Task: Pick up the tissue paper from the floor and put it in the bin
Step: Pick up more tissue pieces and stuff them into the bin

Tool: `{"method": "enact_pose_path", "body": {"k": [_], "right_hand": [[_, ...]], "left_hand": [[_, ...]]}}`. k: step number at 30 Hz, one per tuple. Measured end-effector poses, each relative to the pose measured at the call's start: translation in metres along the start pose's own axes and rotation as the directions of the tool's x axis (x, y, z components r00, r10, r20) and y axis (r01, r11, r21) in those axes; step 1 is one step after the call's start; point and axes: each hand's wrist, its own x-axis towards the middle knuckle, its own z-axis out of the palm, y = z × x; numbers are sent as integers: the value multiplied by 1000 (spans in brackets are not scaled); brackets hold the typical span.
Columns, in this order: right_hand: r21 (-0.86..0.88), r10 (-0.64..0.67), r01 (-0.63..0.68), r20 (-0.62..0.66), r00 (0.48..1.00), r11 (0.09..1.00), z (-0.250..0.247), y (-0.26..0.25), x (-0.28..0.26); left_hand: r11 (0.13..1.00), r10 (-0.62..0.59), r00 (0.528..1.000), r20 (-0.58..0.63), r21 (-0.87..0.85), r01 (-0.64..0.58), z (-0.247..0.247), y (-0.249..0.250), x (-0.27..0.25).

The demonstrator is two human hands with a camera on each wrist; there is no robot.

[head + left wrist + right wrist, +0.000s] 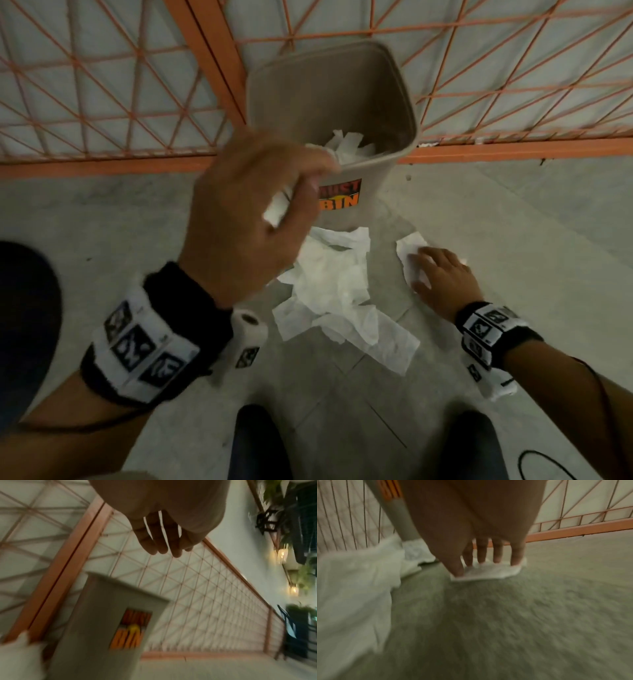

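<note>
A beige bin point(370, 171) with an orange label stands on the floor against the fence, with white tissue inside point(346, 144). My left hand point(308, 171) is raised in front of its near rim, and a scrap of tissue point(277, 209) shows under the thumb. In the left wrist view its fingers point(163, 540) reach out above the bin point(102, 615). A pile of tissue paper point(329, 284) lies on the floor before the bin. To its right, my right hand point(419, 270) rests on a small tissue piece point(407, 250), with fingertips point(515, 561) and thumb pressing it point(488, 570) down.
An orange mesh fence point(137, 68) runs behind the bin. My two dark shoes point(257, 445) point(472, 452) stand at the near edge, with a black cable point(548, 466) beside the right one. Grey floor point(513, 222) stretches to the right of the tissue.
</note>
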Motion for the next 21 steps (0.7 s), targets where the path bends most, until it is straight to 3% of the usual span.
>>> {"method": "enact_pose_path", "body": {"k": [2,4,6,10,12,14,16,21], "right_hand": [[-58,-40,36,-66,997,998,6,7,-4],[-66,-64,56,-137,988,996,5,11,-6],[-33,-59,55,-135,989,998,0,15,-8],[146,-65,82,-116,991,986,-18,19,-19],[223,-82,104,-105,991,969,-40,10,-27],[296,-115,148,-125,985,944,-71,-7,-38],[342,-190,272,-255,948,899,-110,-30,-49],[280,-327,553,-571,753,785,-214,-97,-65]], "left_hand": [[997,7,985,175,-79,7,18,0,-37],[990,-67,926,371,-94,109,44,-10,-73],[982,-170,825,539,25,186,71,-22,-100],[940,-335,546,768,235,246,112,-44,-127],[928,-370,483,794,296,226,124,-48,-132],[925,-380,481,790,320,206,133,-51,-135],[924,-382,508,772,310,224,137,-54,-136],[903,-410,684,603,165,396,119,-55,-142]]}}
